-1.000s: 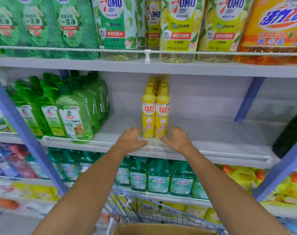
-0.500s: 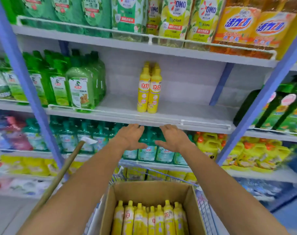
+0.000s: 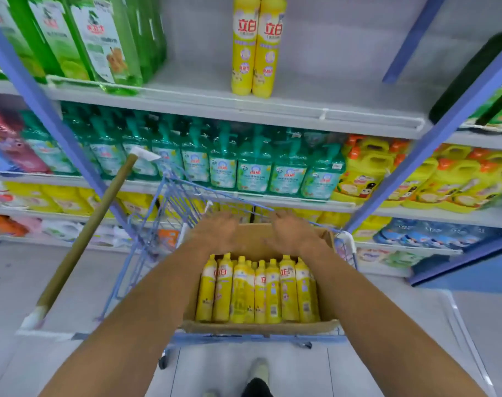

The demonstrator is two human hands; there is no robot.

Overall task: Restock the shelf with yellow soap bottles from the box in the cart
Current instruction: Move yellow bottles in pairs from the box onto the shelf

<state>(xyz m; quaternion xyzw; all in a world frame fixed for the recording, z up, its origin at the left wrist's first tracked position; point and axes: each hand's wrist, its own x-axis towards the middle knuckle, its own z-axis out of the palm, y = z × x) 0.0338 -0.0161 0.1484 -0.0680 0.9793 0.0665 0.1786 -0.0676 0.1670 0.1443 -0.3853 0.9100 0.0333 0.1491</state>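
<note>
Currently both empty: my left hand [image 3: 219, 229] and right hand [image 3: 291, 233] hover, fingers loosely spread, over the far end of the box [image 3: 258, 328] in the cart [image 3: 169, 202]. Yellow soap bottles [image 3: 258, 287] lie tightly packed inside. Risks: pulling one may drag its neighbours up; slick plastic may slip; nudging the cart could topple the propped stick [image 3: 86, 239].

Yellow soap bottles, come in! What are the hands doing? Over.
Left hand and right hand open, empty, over the brown cardboard box. Yellow plastic soap bottles packed inside, none picked. Nothing blocking them.
</note>
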